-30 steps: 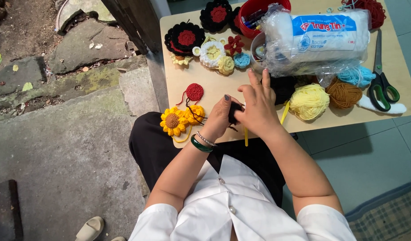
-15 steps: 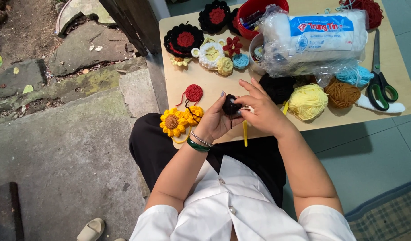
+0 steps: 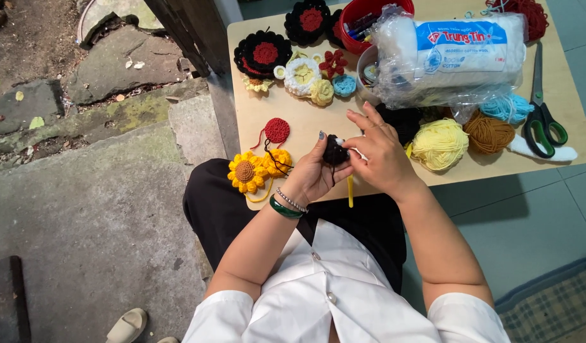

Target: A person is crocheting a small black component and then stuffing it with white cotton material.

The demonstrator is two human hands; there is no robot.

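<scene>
My left hand (image 3: pixel 313 174) and my right hand (image 3: pixel 379 151) meet over the near edge of a small wooden table (image 3: pixel 306 127). Between their fingers is a small black crochet piece (image 3: pixel 335 151) with a bit of white stuffing at its top. A yellow crochet hook (image 3: pixel 350 191) hangs down below the hands. A black yarn strand trails left toward a yellow crochet sunflower (image 3: pixel 246 171) at the table's near left corner. A green bangle and a beaded bracelet sit on my left wrist.
On the table lie a red crochet disc (image 3: pixel 277 130), black-and-red flowers (image 3: pixel 262 53), small pale flowers (image 3: pixel 304 76), yellow (image 3: pixel 439 144), brown (image 3: pixel 488 133) and blue (image 3: pixel 500 108) yarn balls, a plastic bag of white stuffing (image 3: pixel 455 54), a red tub (image 3: pixel 360 19) and green-handled scissors (image 3: pixel 542 114). Concrete ground lies left.
My right hand has come off the black piece's top and now pinches it from the right. The piece has lifted slightly, and white stuffing shows at its top.
</scene>
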